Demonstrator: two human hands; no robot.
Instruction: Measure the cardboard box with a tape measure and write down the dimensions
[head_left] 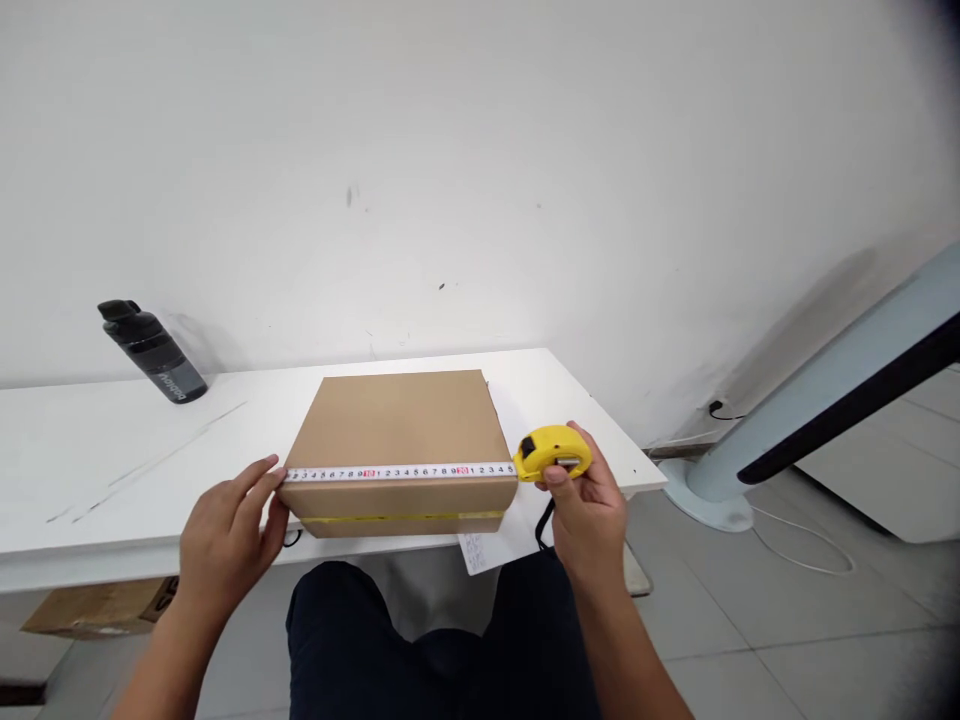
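Head view, plain brown cardboard box (401,425), white tape blade (397,472) spanning its near edge

Premises appear to be a plain office or workroom: bare white wall (480,150), white tabletop (112,450), grey tiled floor (810,640), wall socket (716,408) with a trailing cable (806,545).

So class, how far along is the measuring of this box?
Done: the tape is pulled out across the box along its front top edge. In hand: the left hand pins the tape's end, the right hand holds the yellow case. Left: no other side has tape on it.
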